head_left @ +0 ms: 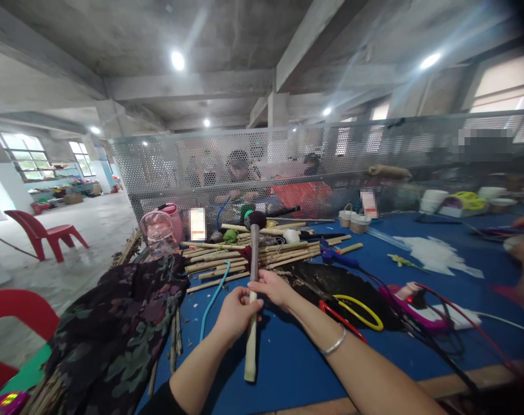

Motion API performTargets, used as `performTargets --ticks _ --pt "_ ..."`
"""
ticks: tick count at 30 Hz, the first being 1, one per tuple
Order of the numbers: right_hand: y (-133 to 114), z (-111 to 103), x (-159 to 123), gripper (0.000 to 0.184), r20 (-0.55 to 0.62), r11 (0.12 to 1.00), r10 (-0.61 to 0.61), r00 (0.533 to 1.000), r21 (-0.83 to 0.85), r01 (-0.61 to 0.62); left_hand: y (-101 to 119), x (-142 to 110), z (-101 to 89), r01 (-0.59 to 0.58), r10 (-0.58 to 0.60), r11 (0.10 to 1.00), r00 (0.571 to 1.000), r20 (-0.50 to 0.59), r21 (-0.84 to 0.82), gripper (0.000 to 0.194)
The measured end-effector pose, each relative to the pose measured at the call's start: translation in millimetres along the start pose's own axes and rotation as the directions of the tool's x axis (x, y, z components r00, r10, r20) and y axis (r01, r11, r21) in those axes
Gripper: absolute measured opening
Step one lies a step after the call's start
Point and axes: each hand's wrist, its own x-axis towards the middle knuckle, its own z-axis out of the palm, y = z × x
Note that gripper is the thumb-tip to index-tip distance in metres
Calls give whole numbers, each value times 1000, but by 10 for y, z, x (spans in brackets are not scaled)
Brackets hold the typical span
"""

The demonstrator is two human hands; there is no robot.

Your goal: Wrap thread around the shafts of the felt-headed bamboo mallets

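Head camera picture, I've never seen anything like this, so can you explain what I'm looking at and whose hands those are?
There's no machine here. A person wears the camera on their head, looking forward and down, so the bare left hand and right hand are the wearer's own. Both hold one pale stick, its upper part wrapped in grey, with a dark rounded top. Behind it on the blue table lie more sticks and a green ball, perhaps yarn. Scissors with red and yellow handles lie to the right; dark patterned cloth is at the left.
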Motion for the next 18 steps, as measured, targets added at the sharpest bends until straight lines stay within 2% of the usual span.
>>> performTargets --ticks 3,6,8,10,13,18 --pt "-38 -7 -8 41 9 1000 -4 1000 -2 4 49 -6 23 -17 13 994 999 -38 -104 32" --pt "-118 -19 -47 41 77 997 37 996 69 -42 150 -24 -14 29 -18 959 999 39 -282 26" --pt "-144 -12 -66 41 81 994 25 996 106 -33 189 -32 -47 58 -25 945 994 107 -321 26" --pt "-142 8 -73 42 76 993 -17 997 114 9 193 -36 -69 62 -23 954 991 135 -292 28" --pt "-134 24 -70 42 121 995 -64 991 84 55 169 -34 -77 18 4 975 995 101 -223 36" --pt "-259 -91 -109 36 173 983 -66 983 -157 94 152 0 -127 -143 156 980 984 85 -140 49"
